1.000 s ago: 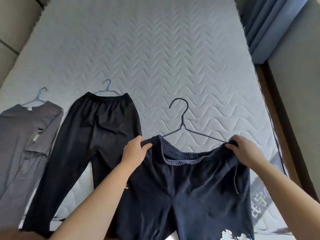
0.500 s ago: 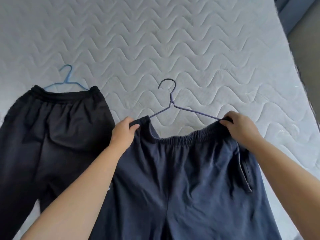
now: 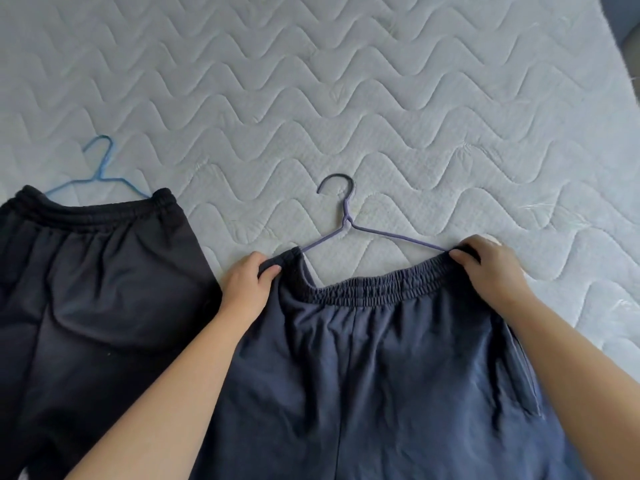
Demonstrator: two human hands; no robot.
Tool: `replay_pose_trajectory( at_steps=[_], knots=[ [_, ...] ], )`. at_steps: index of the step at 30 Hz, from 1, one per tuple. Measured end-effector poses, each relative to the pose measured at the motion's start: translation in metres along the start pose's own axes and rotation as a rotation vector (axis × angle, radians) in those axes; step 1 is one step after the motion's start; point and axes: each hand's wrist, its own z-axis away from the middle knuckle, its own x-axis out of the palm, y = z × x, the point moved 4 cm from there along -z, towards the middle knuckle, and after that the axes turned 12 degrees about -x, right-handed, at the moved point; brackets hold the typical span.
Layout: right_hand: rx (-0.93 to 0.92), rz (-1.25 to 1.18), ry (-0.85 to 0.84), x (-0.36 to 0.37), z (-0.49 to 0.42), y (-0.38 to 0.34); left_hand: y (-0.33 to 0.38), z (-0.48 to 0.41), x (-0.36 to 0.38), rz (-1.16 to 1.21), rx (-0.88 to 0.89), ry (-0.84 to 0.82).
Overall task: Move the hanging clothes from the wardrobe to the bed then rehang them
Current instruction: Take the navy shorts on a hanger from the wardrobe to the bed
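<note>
Left hand and right hand each pinched a waistband corner of navy trousers (hanger inside), likely to spread them flat on bed.

Left hand, right hand gripping navy trousers waistband on bed

This is a bedroom in a home. A bed, pale and sewn in wavy lines, spreads out past the left hand and the right hand. Between the hands lie dark blue pants on a thin hanger. Beside the left hand lie black pants on a blue hanger.
</note>
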Motion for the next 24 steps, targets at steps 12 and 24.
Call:
replay_pose_trajectory(
  at_steps=[12, 24],
  knots=[
    [0.230, -0.138, 0.119, -0.035, 0.114, -0.023, 0.004, 0.087, -0.039, -0.114, 0.016, 0.126],
    [0.509, -0.492, 0.030, -0.066, 0.336, -0.034, -0.093, 0.308, -0.071, 0.251, -0.405, -0.181]
  ],
)
